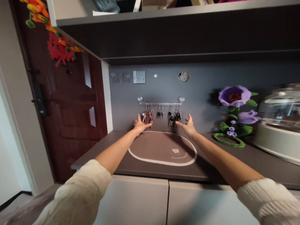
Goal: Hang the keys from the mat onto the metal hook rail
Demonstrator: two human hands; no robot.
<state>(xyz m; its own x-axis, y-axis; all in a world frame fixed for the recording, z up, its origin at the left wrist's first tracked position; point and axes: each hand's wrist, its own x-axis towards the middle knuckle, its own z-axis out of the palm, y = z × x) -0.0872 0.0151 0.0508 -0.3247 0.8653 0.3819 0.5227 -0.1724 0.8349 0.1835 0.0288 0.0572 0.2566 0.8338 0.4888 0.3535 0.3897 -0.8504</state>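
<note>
Both arms reach forward over an oval brown mat (154, 147) with a pale border, lying on the dark counter. My left hand (141, 125) is open, thumb stretched toward the bunch of keys (147, 116) hanging at the left of a clear wall rack (161, 103). My right hand (188, 127) is open too, its thumb pointing at the dark keys (172, 117) on the rack's right end. Whether either thumb touches the keys I cannot tell. Between them hangs a smaller set of keys (160, 113).
Right of the mat stand purple fabric flowers (235, 97) with a green base, beside a white appliance with a clear dome (278, 134). A shelf (178, 37) overhangs the counter. Light switches (139, 77) sit on the back wall. At left is a dark red door (72, 125).
</note>
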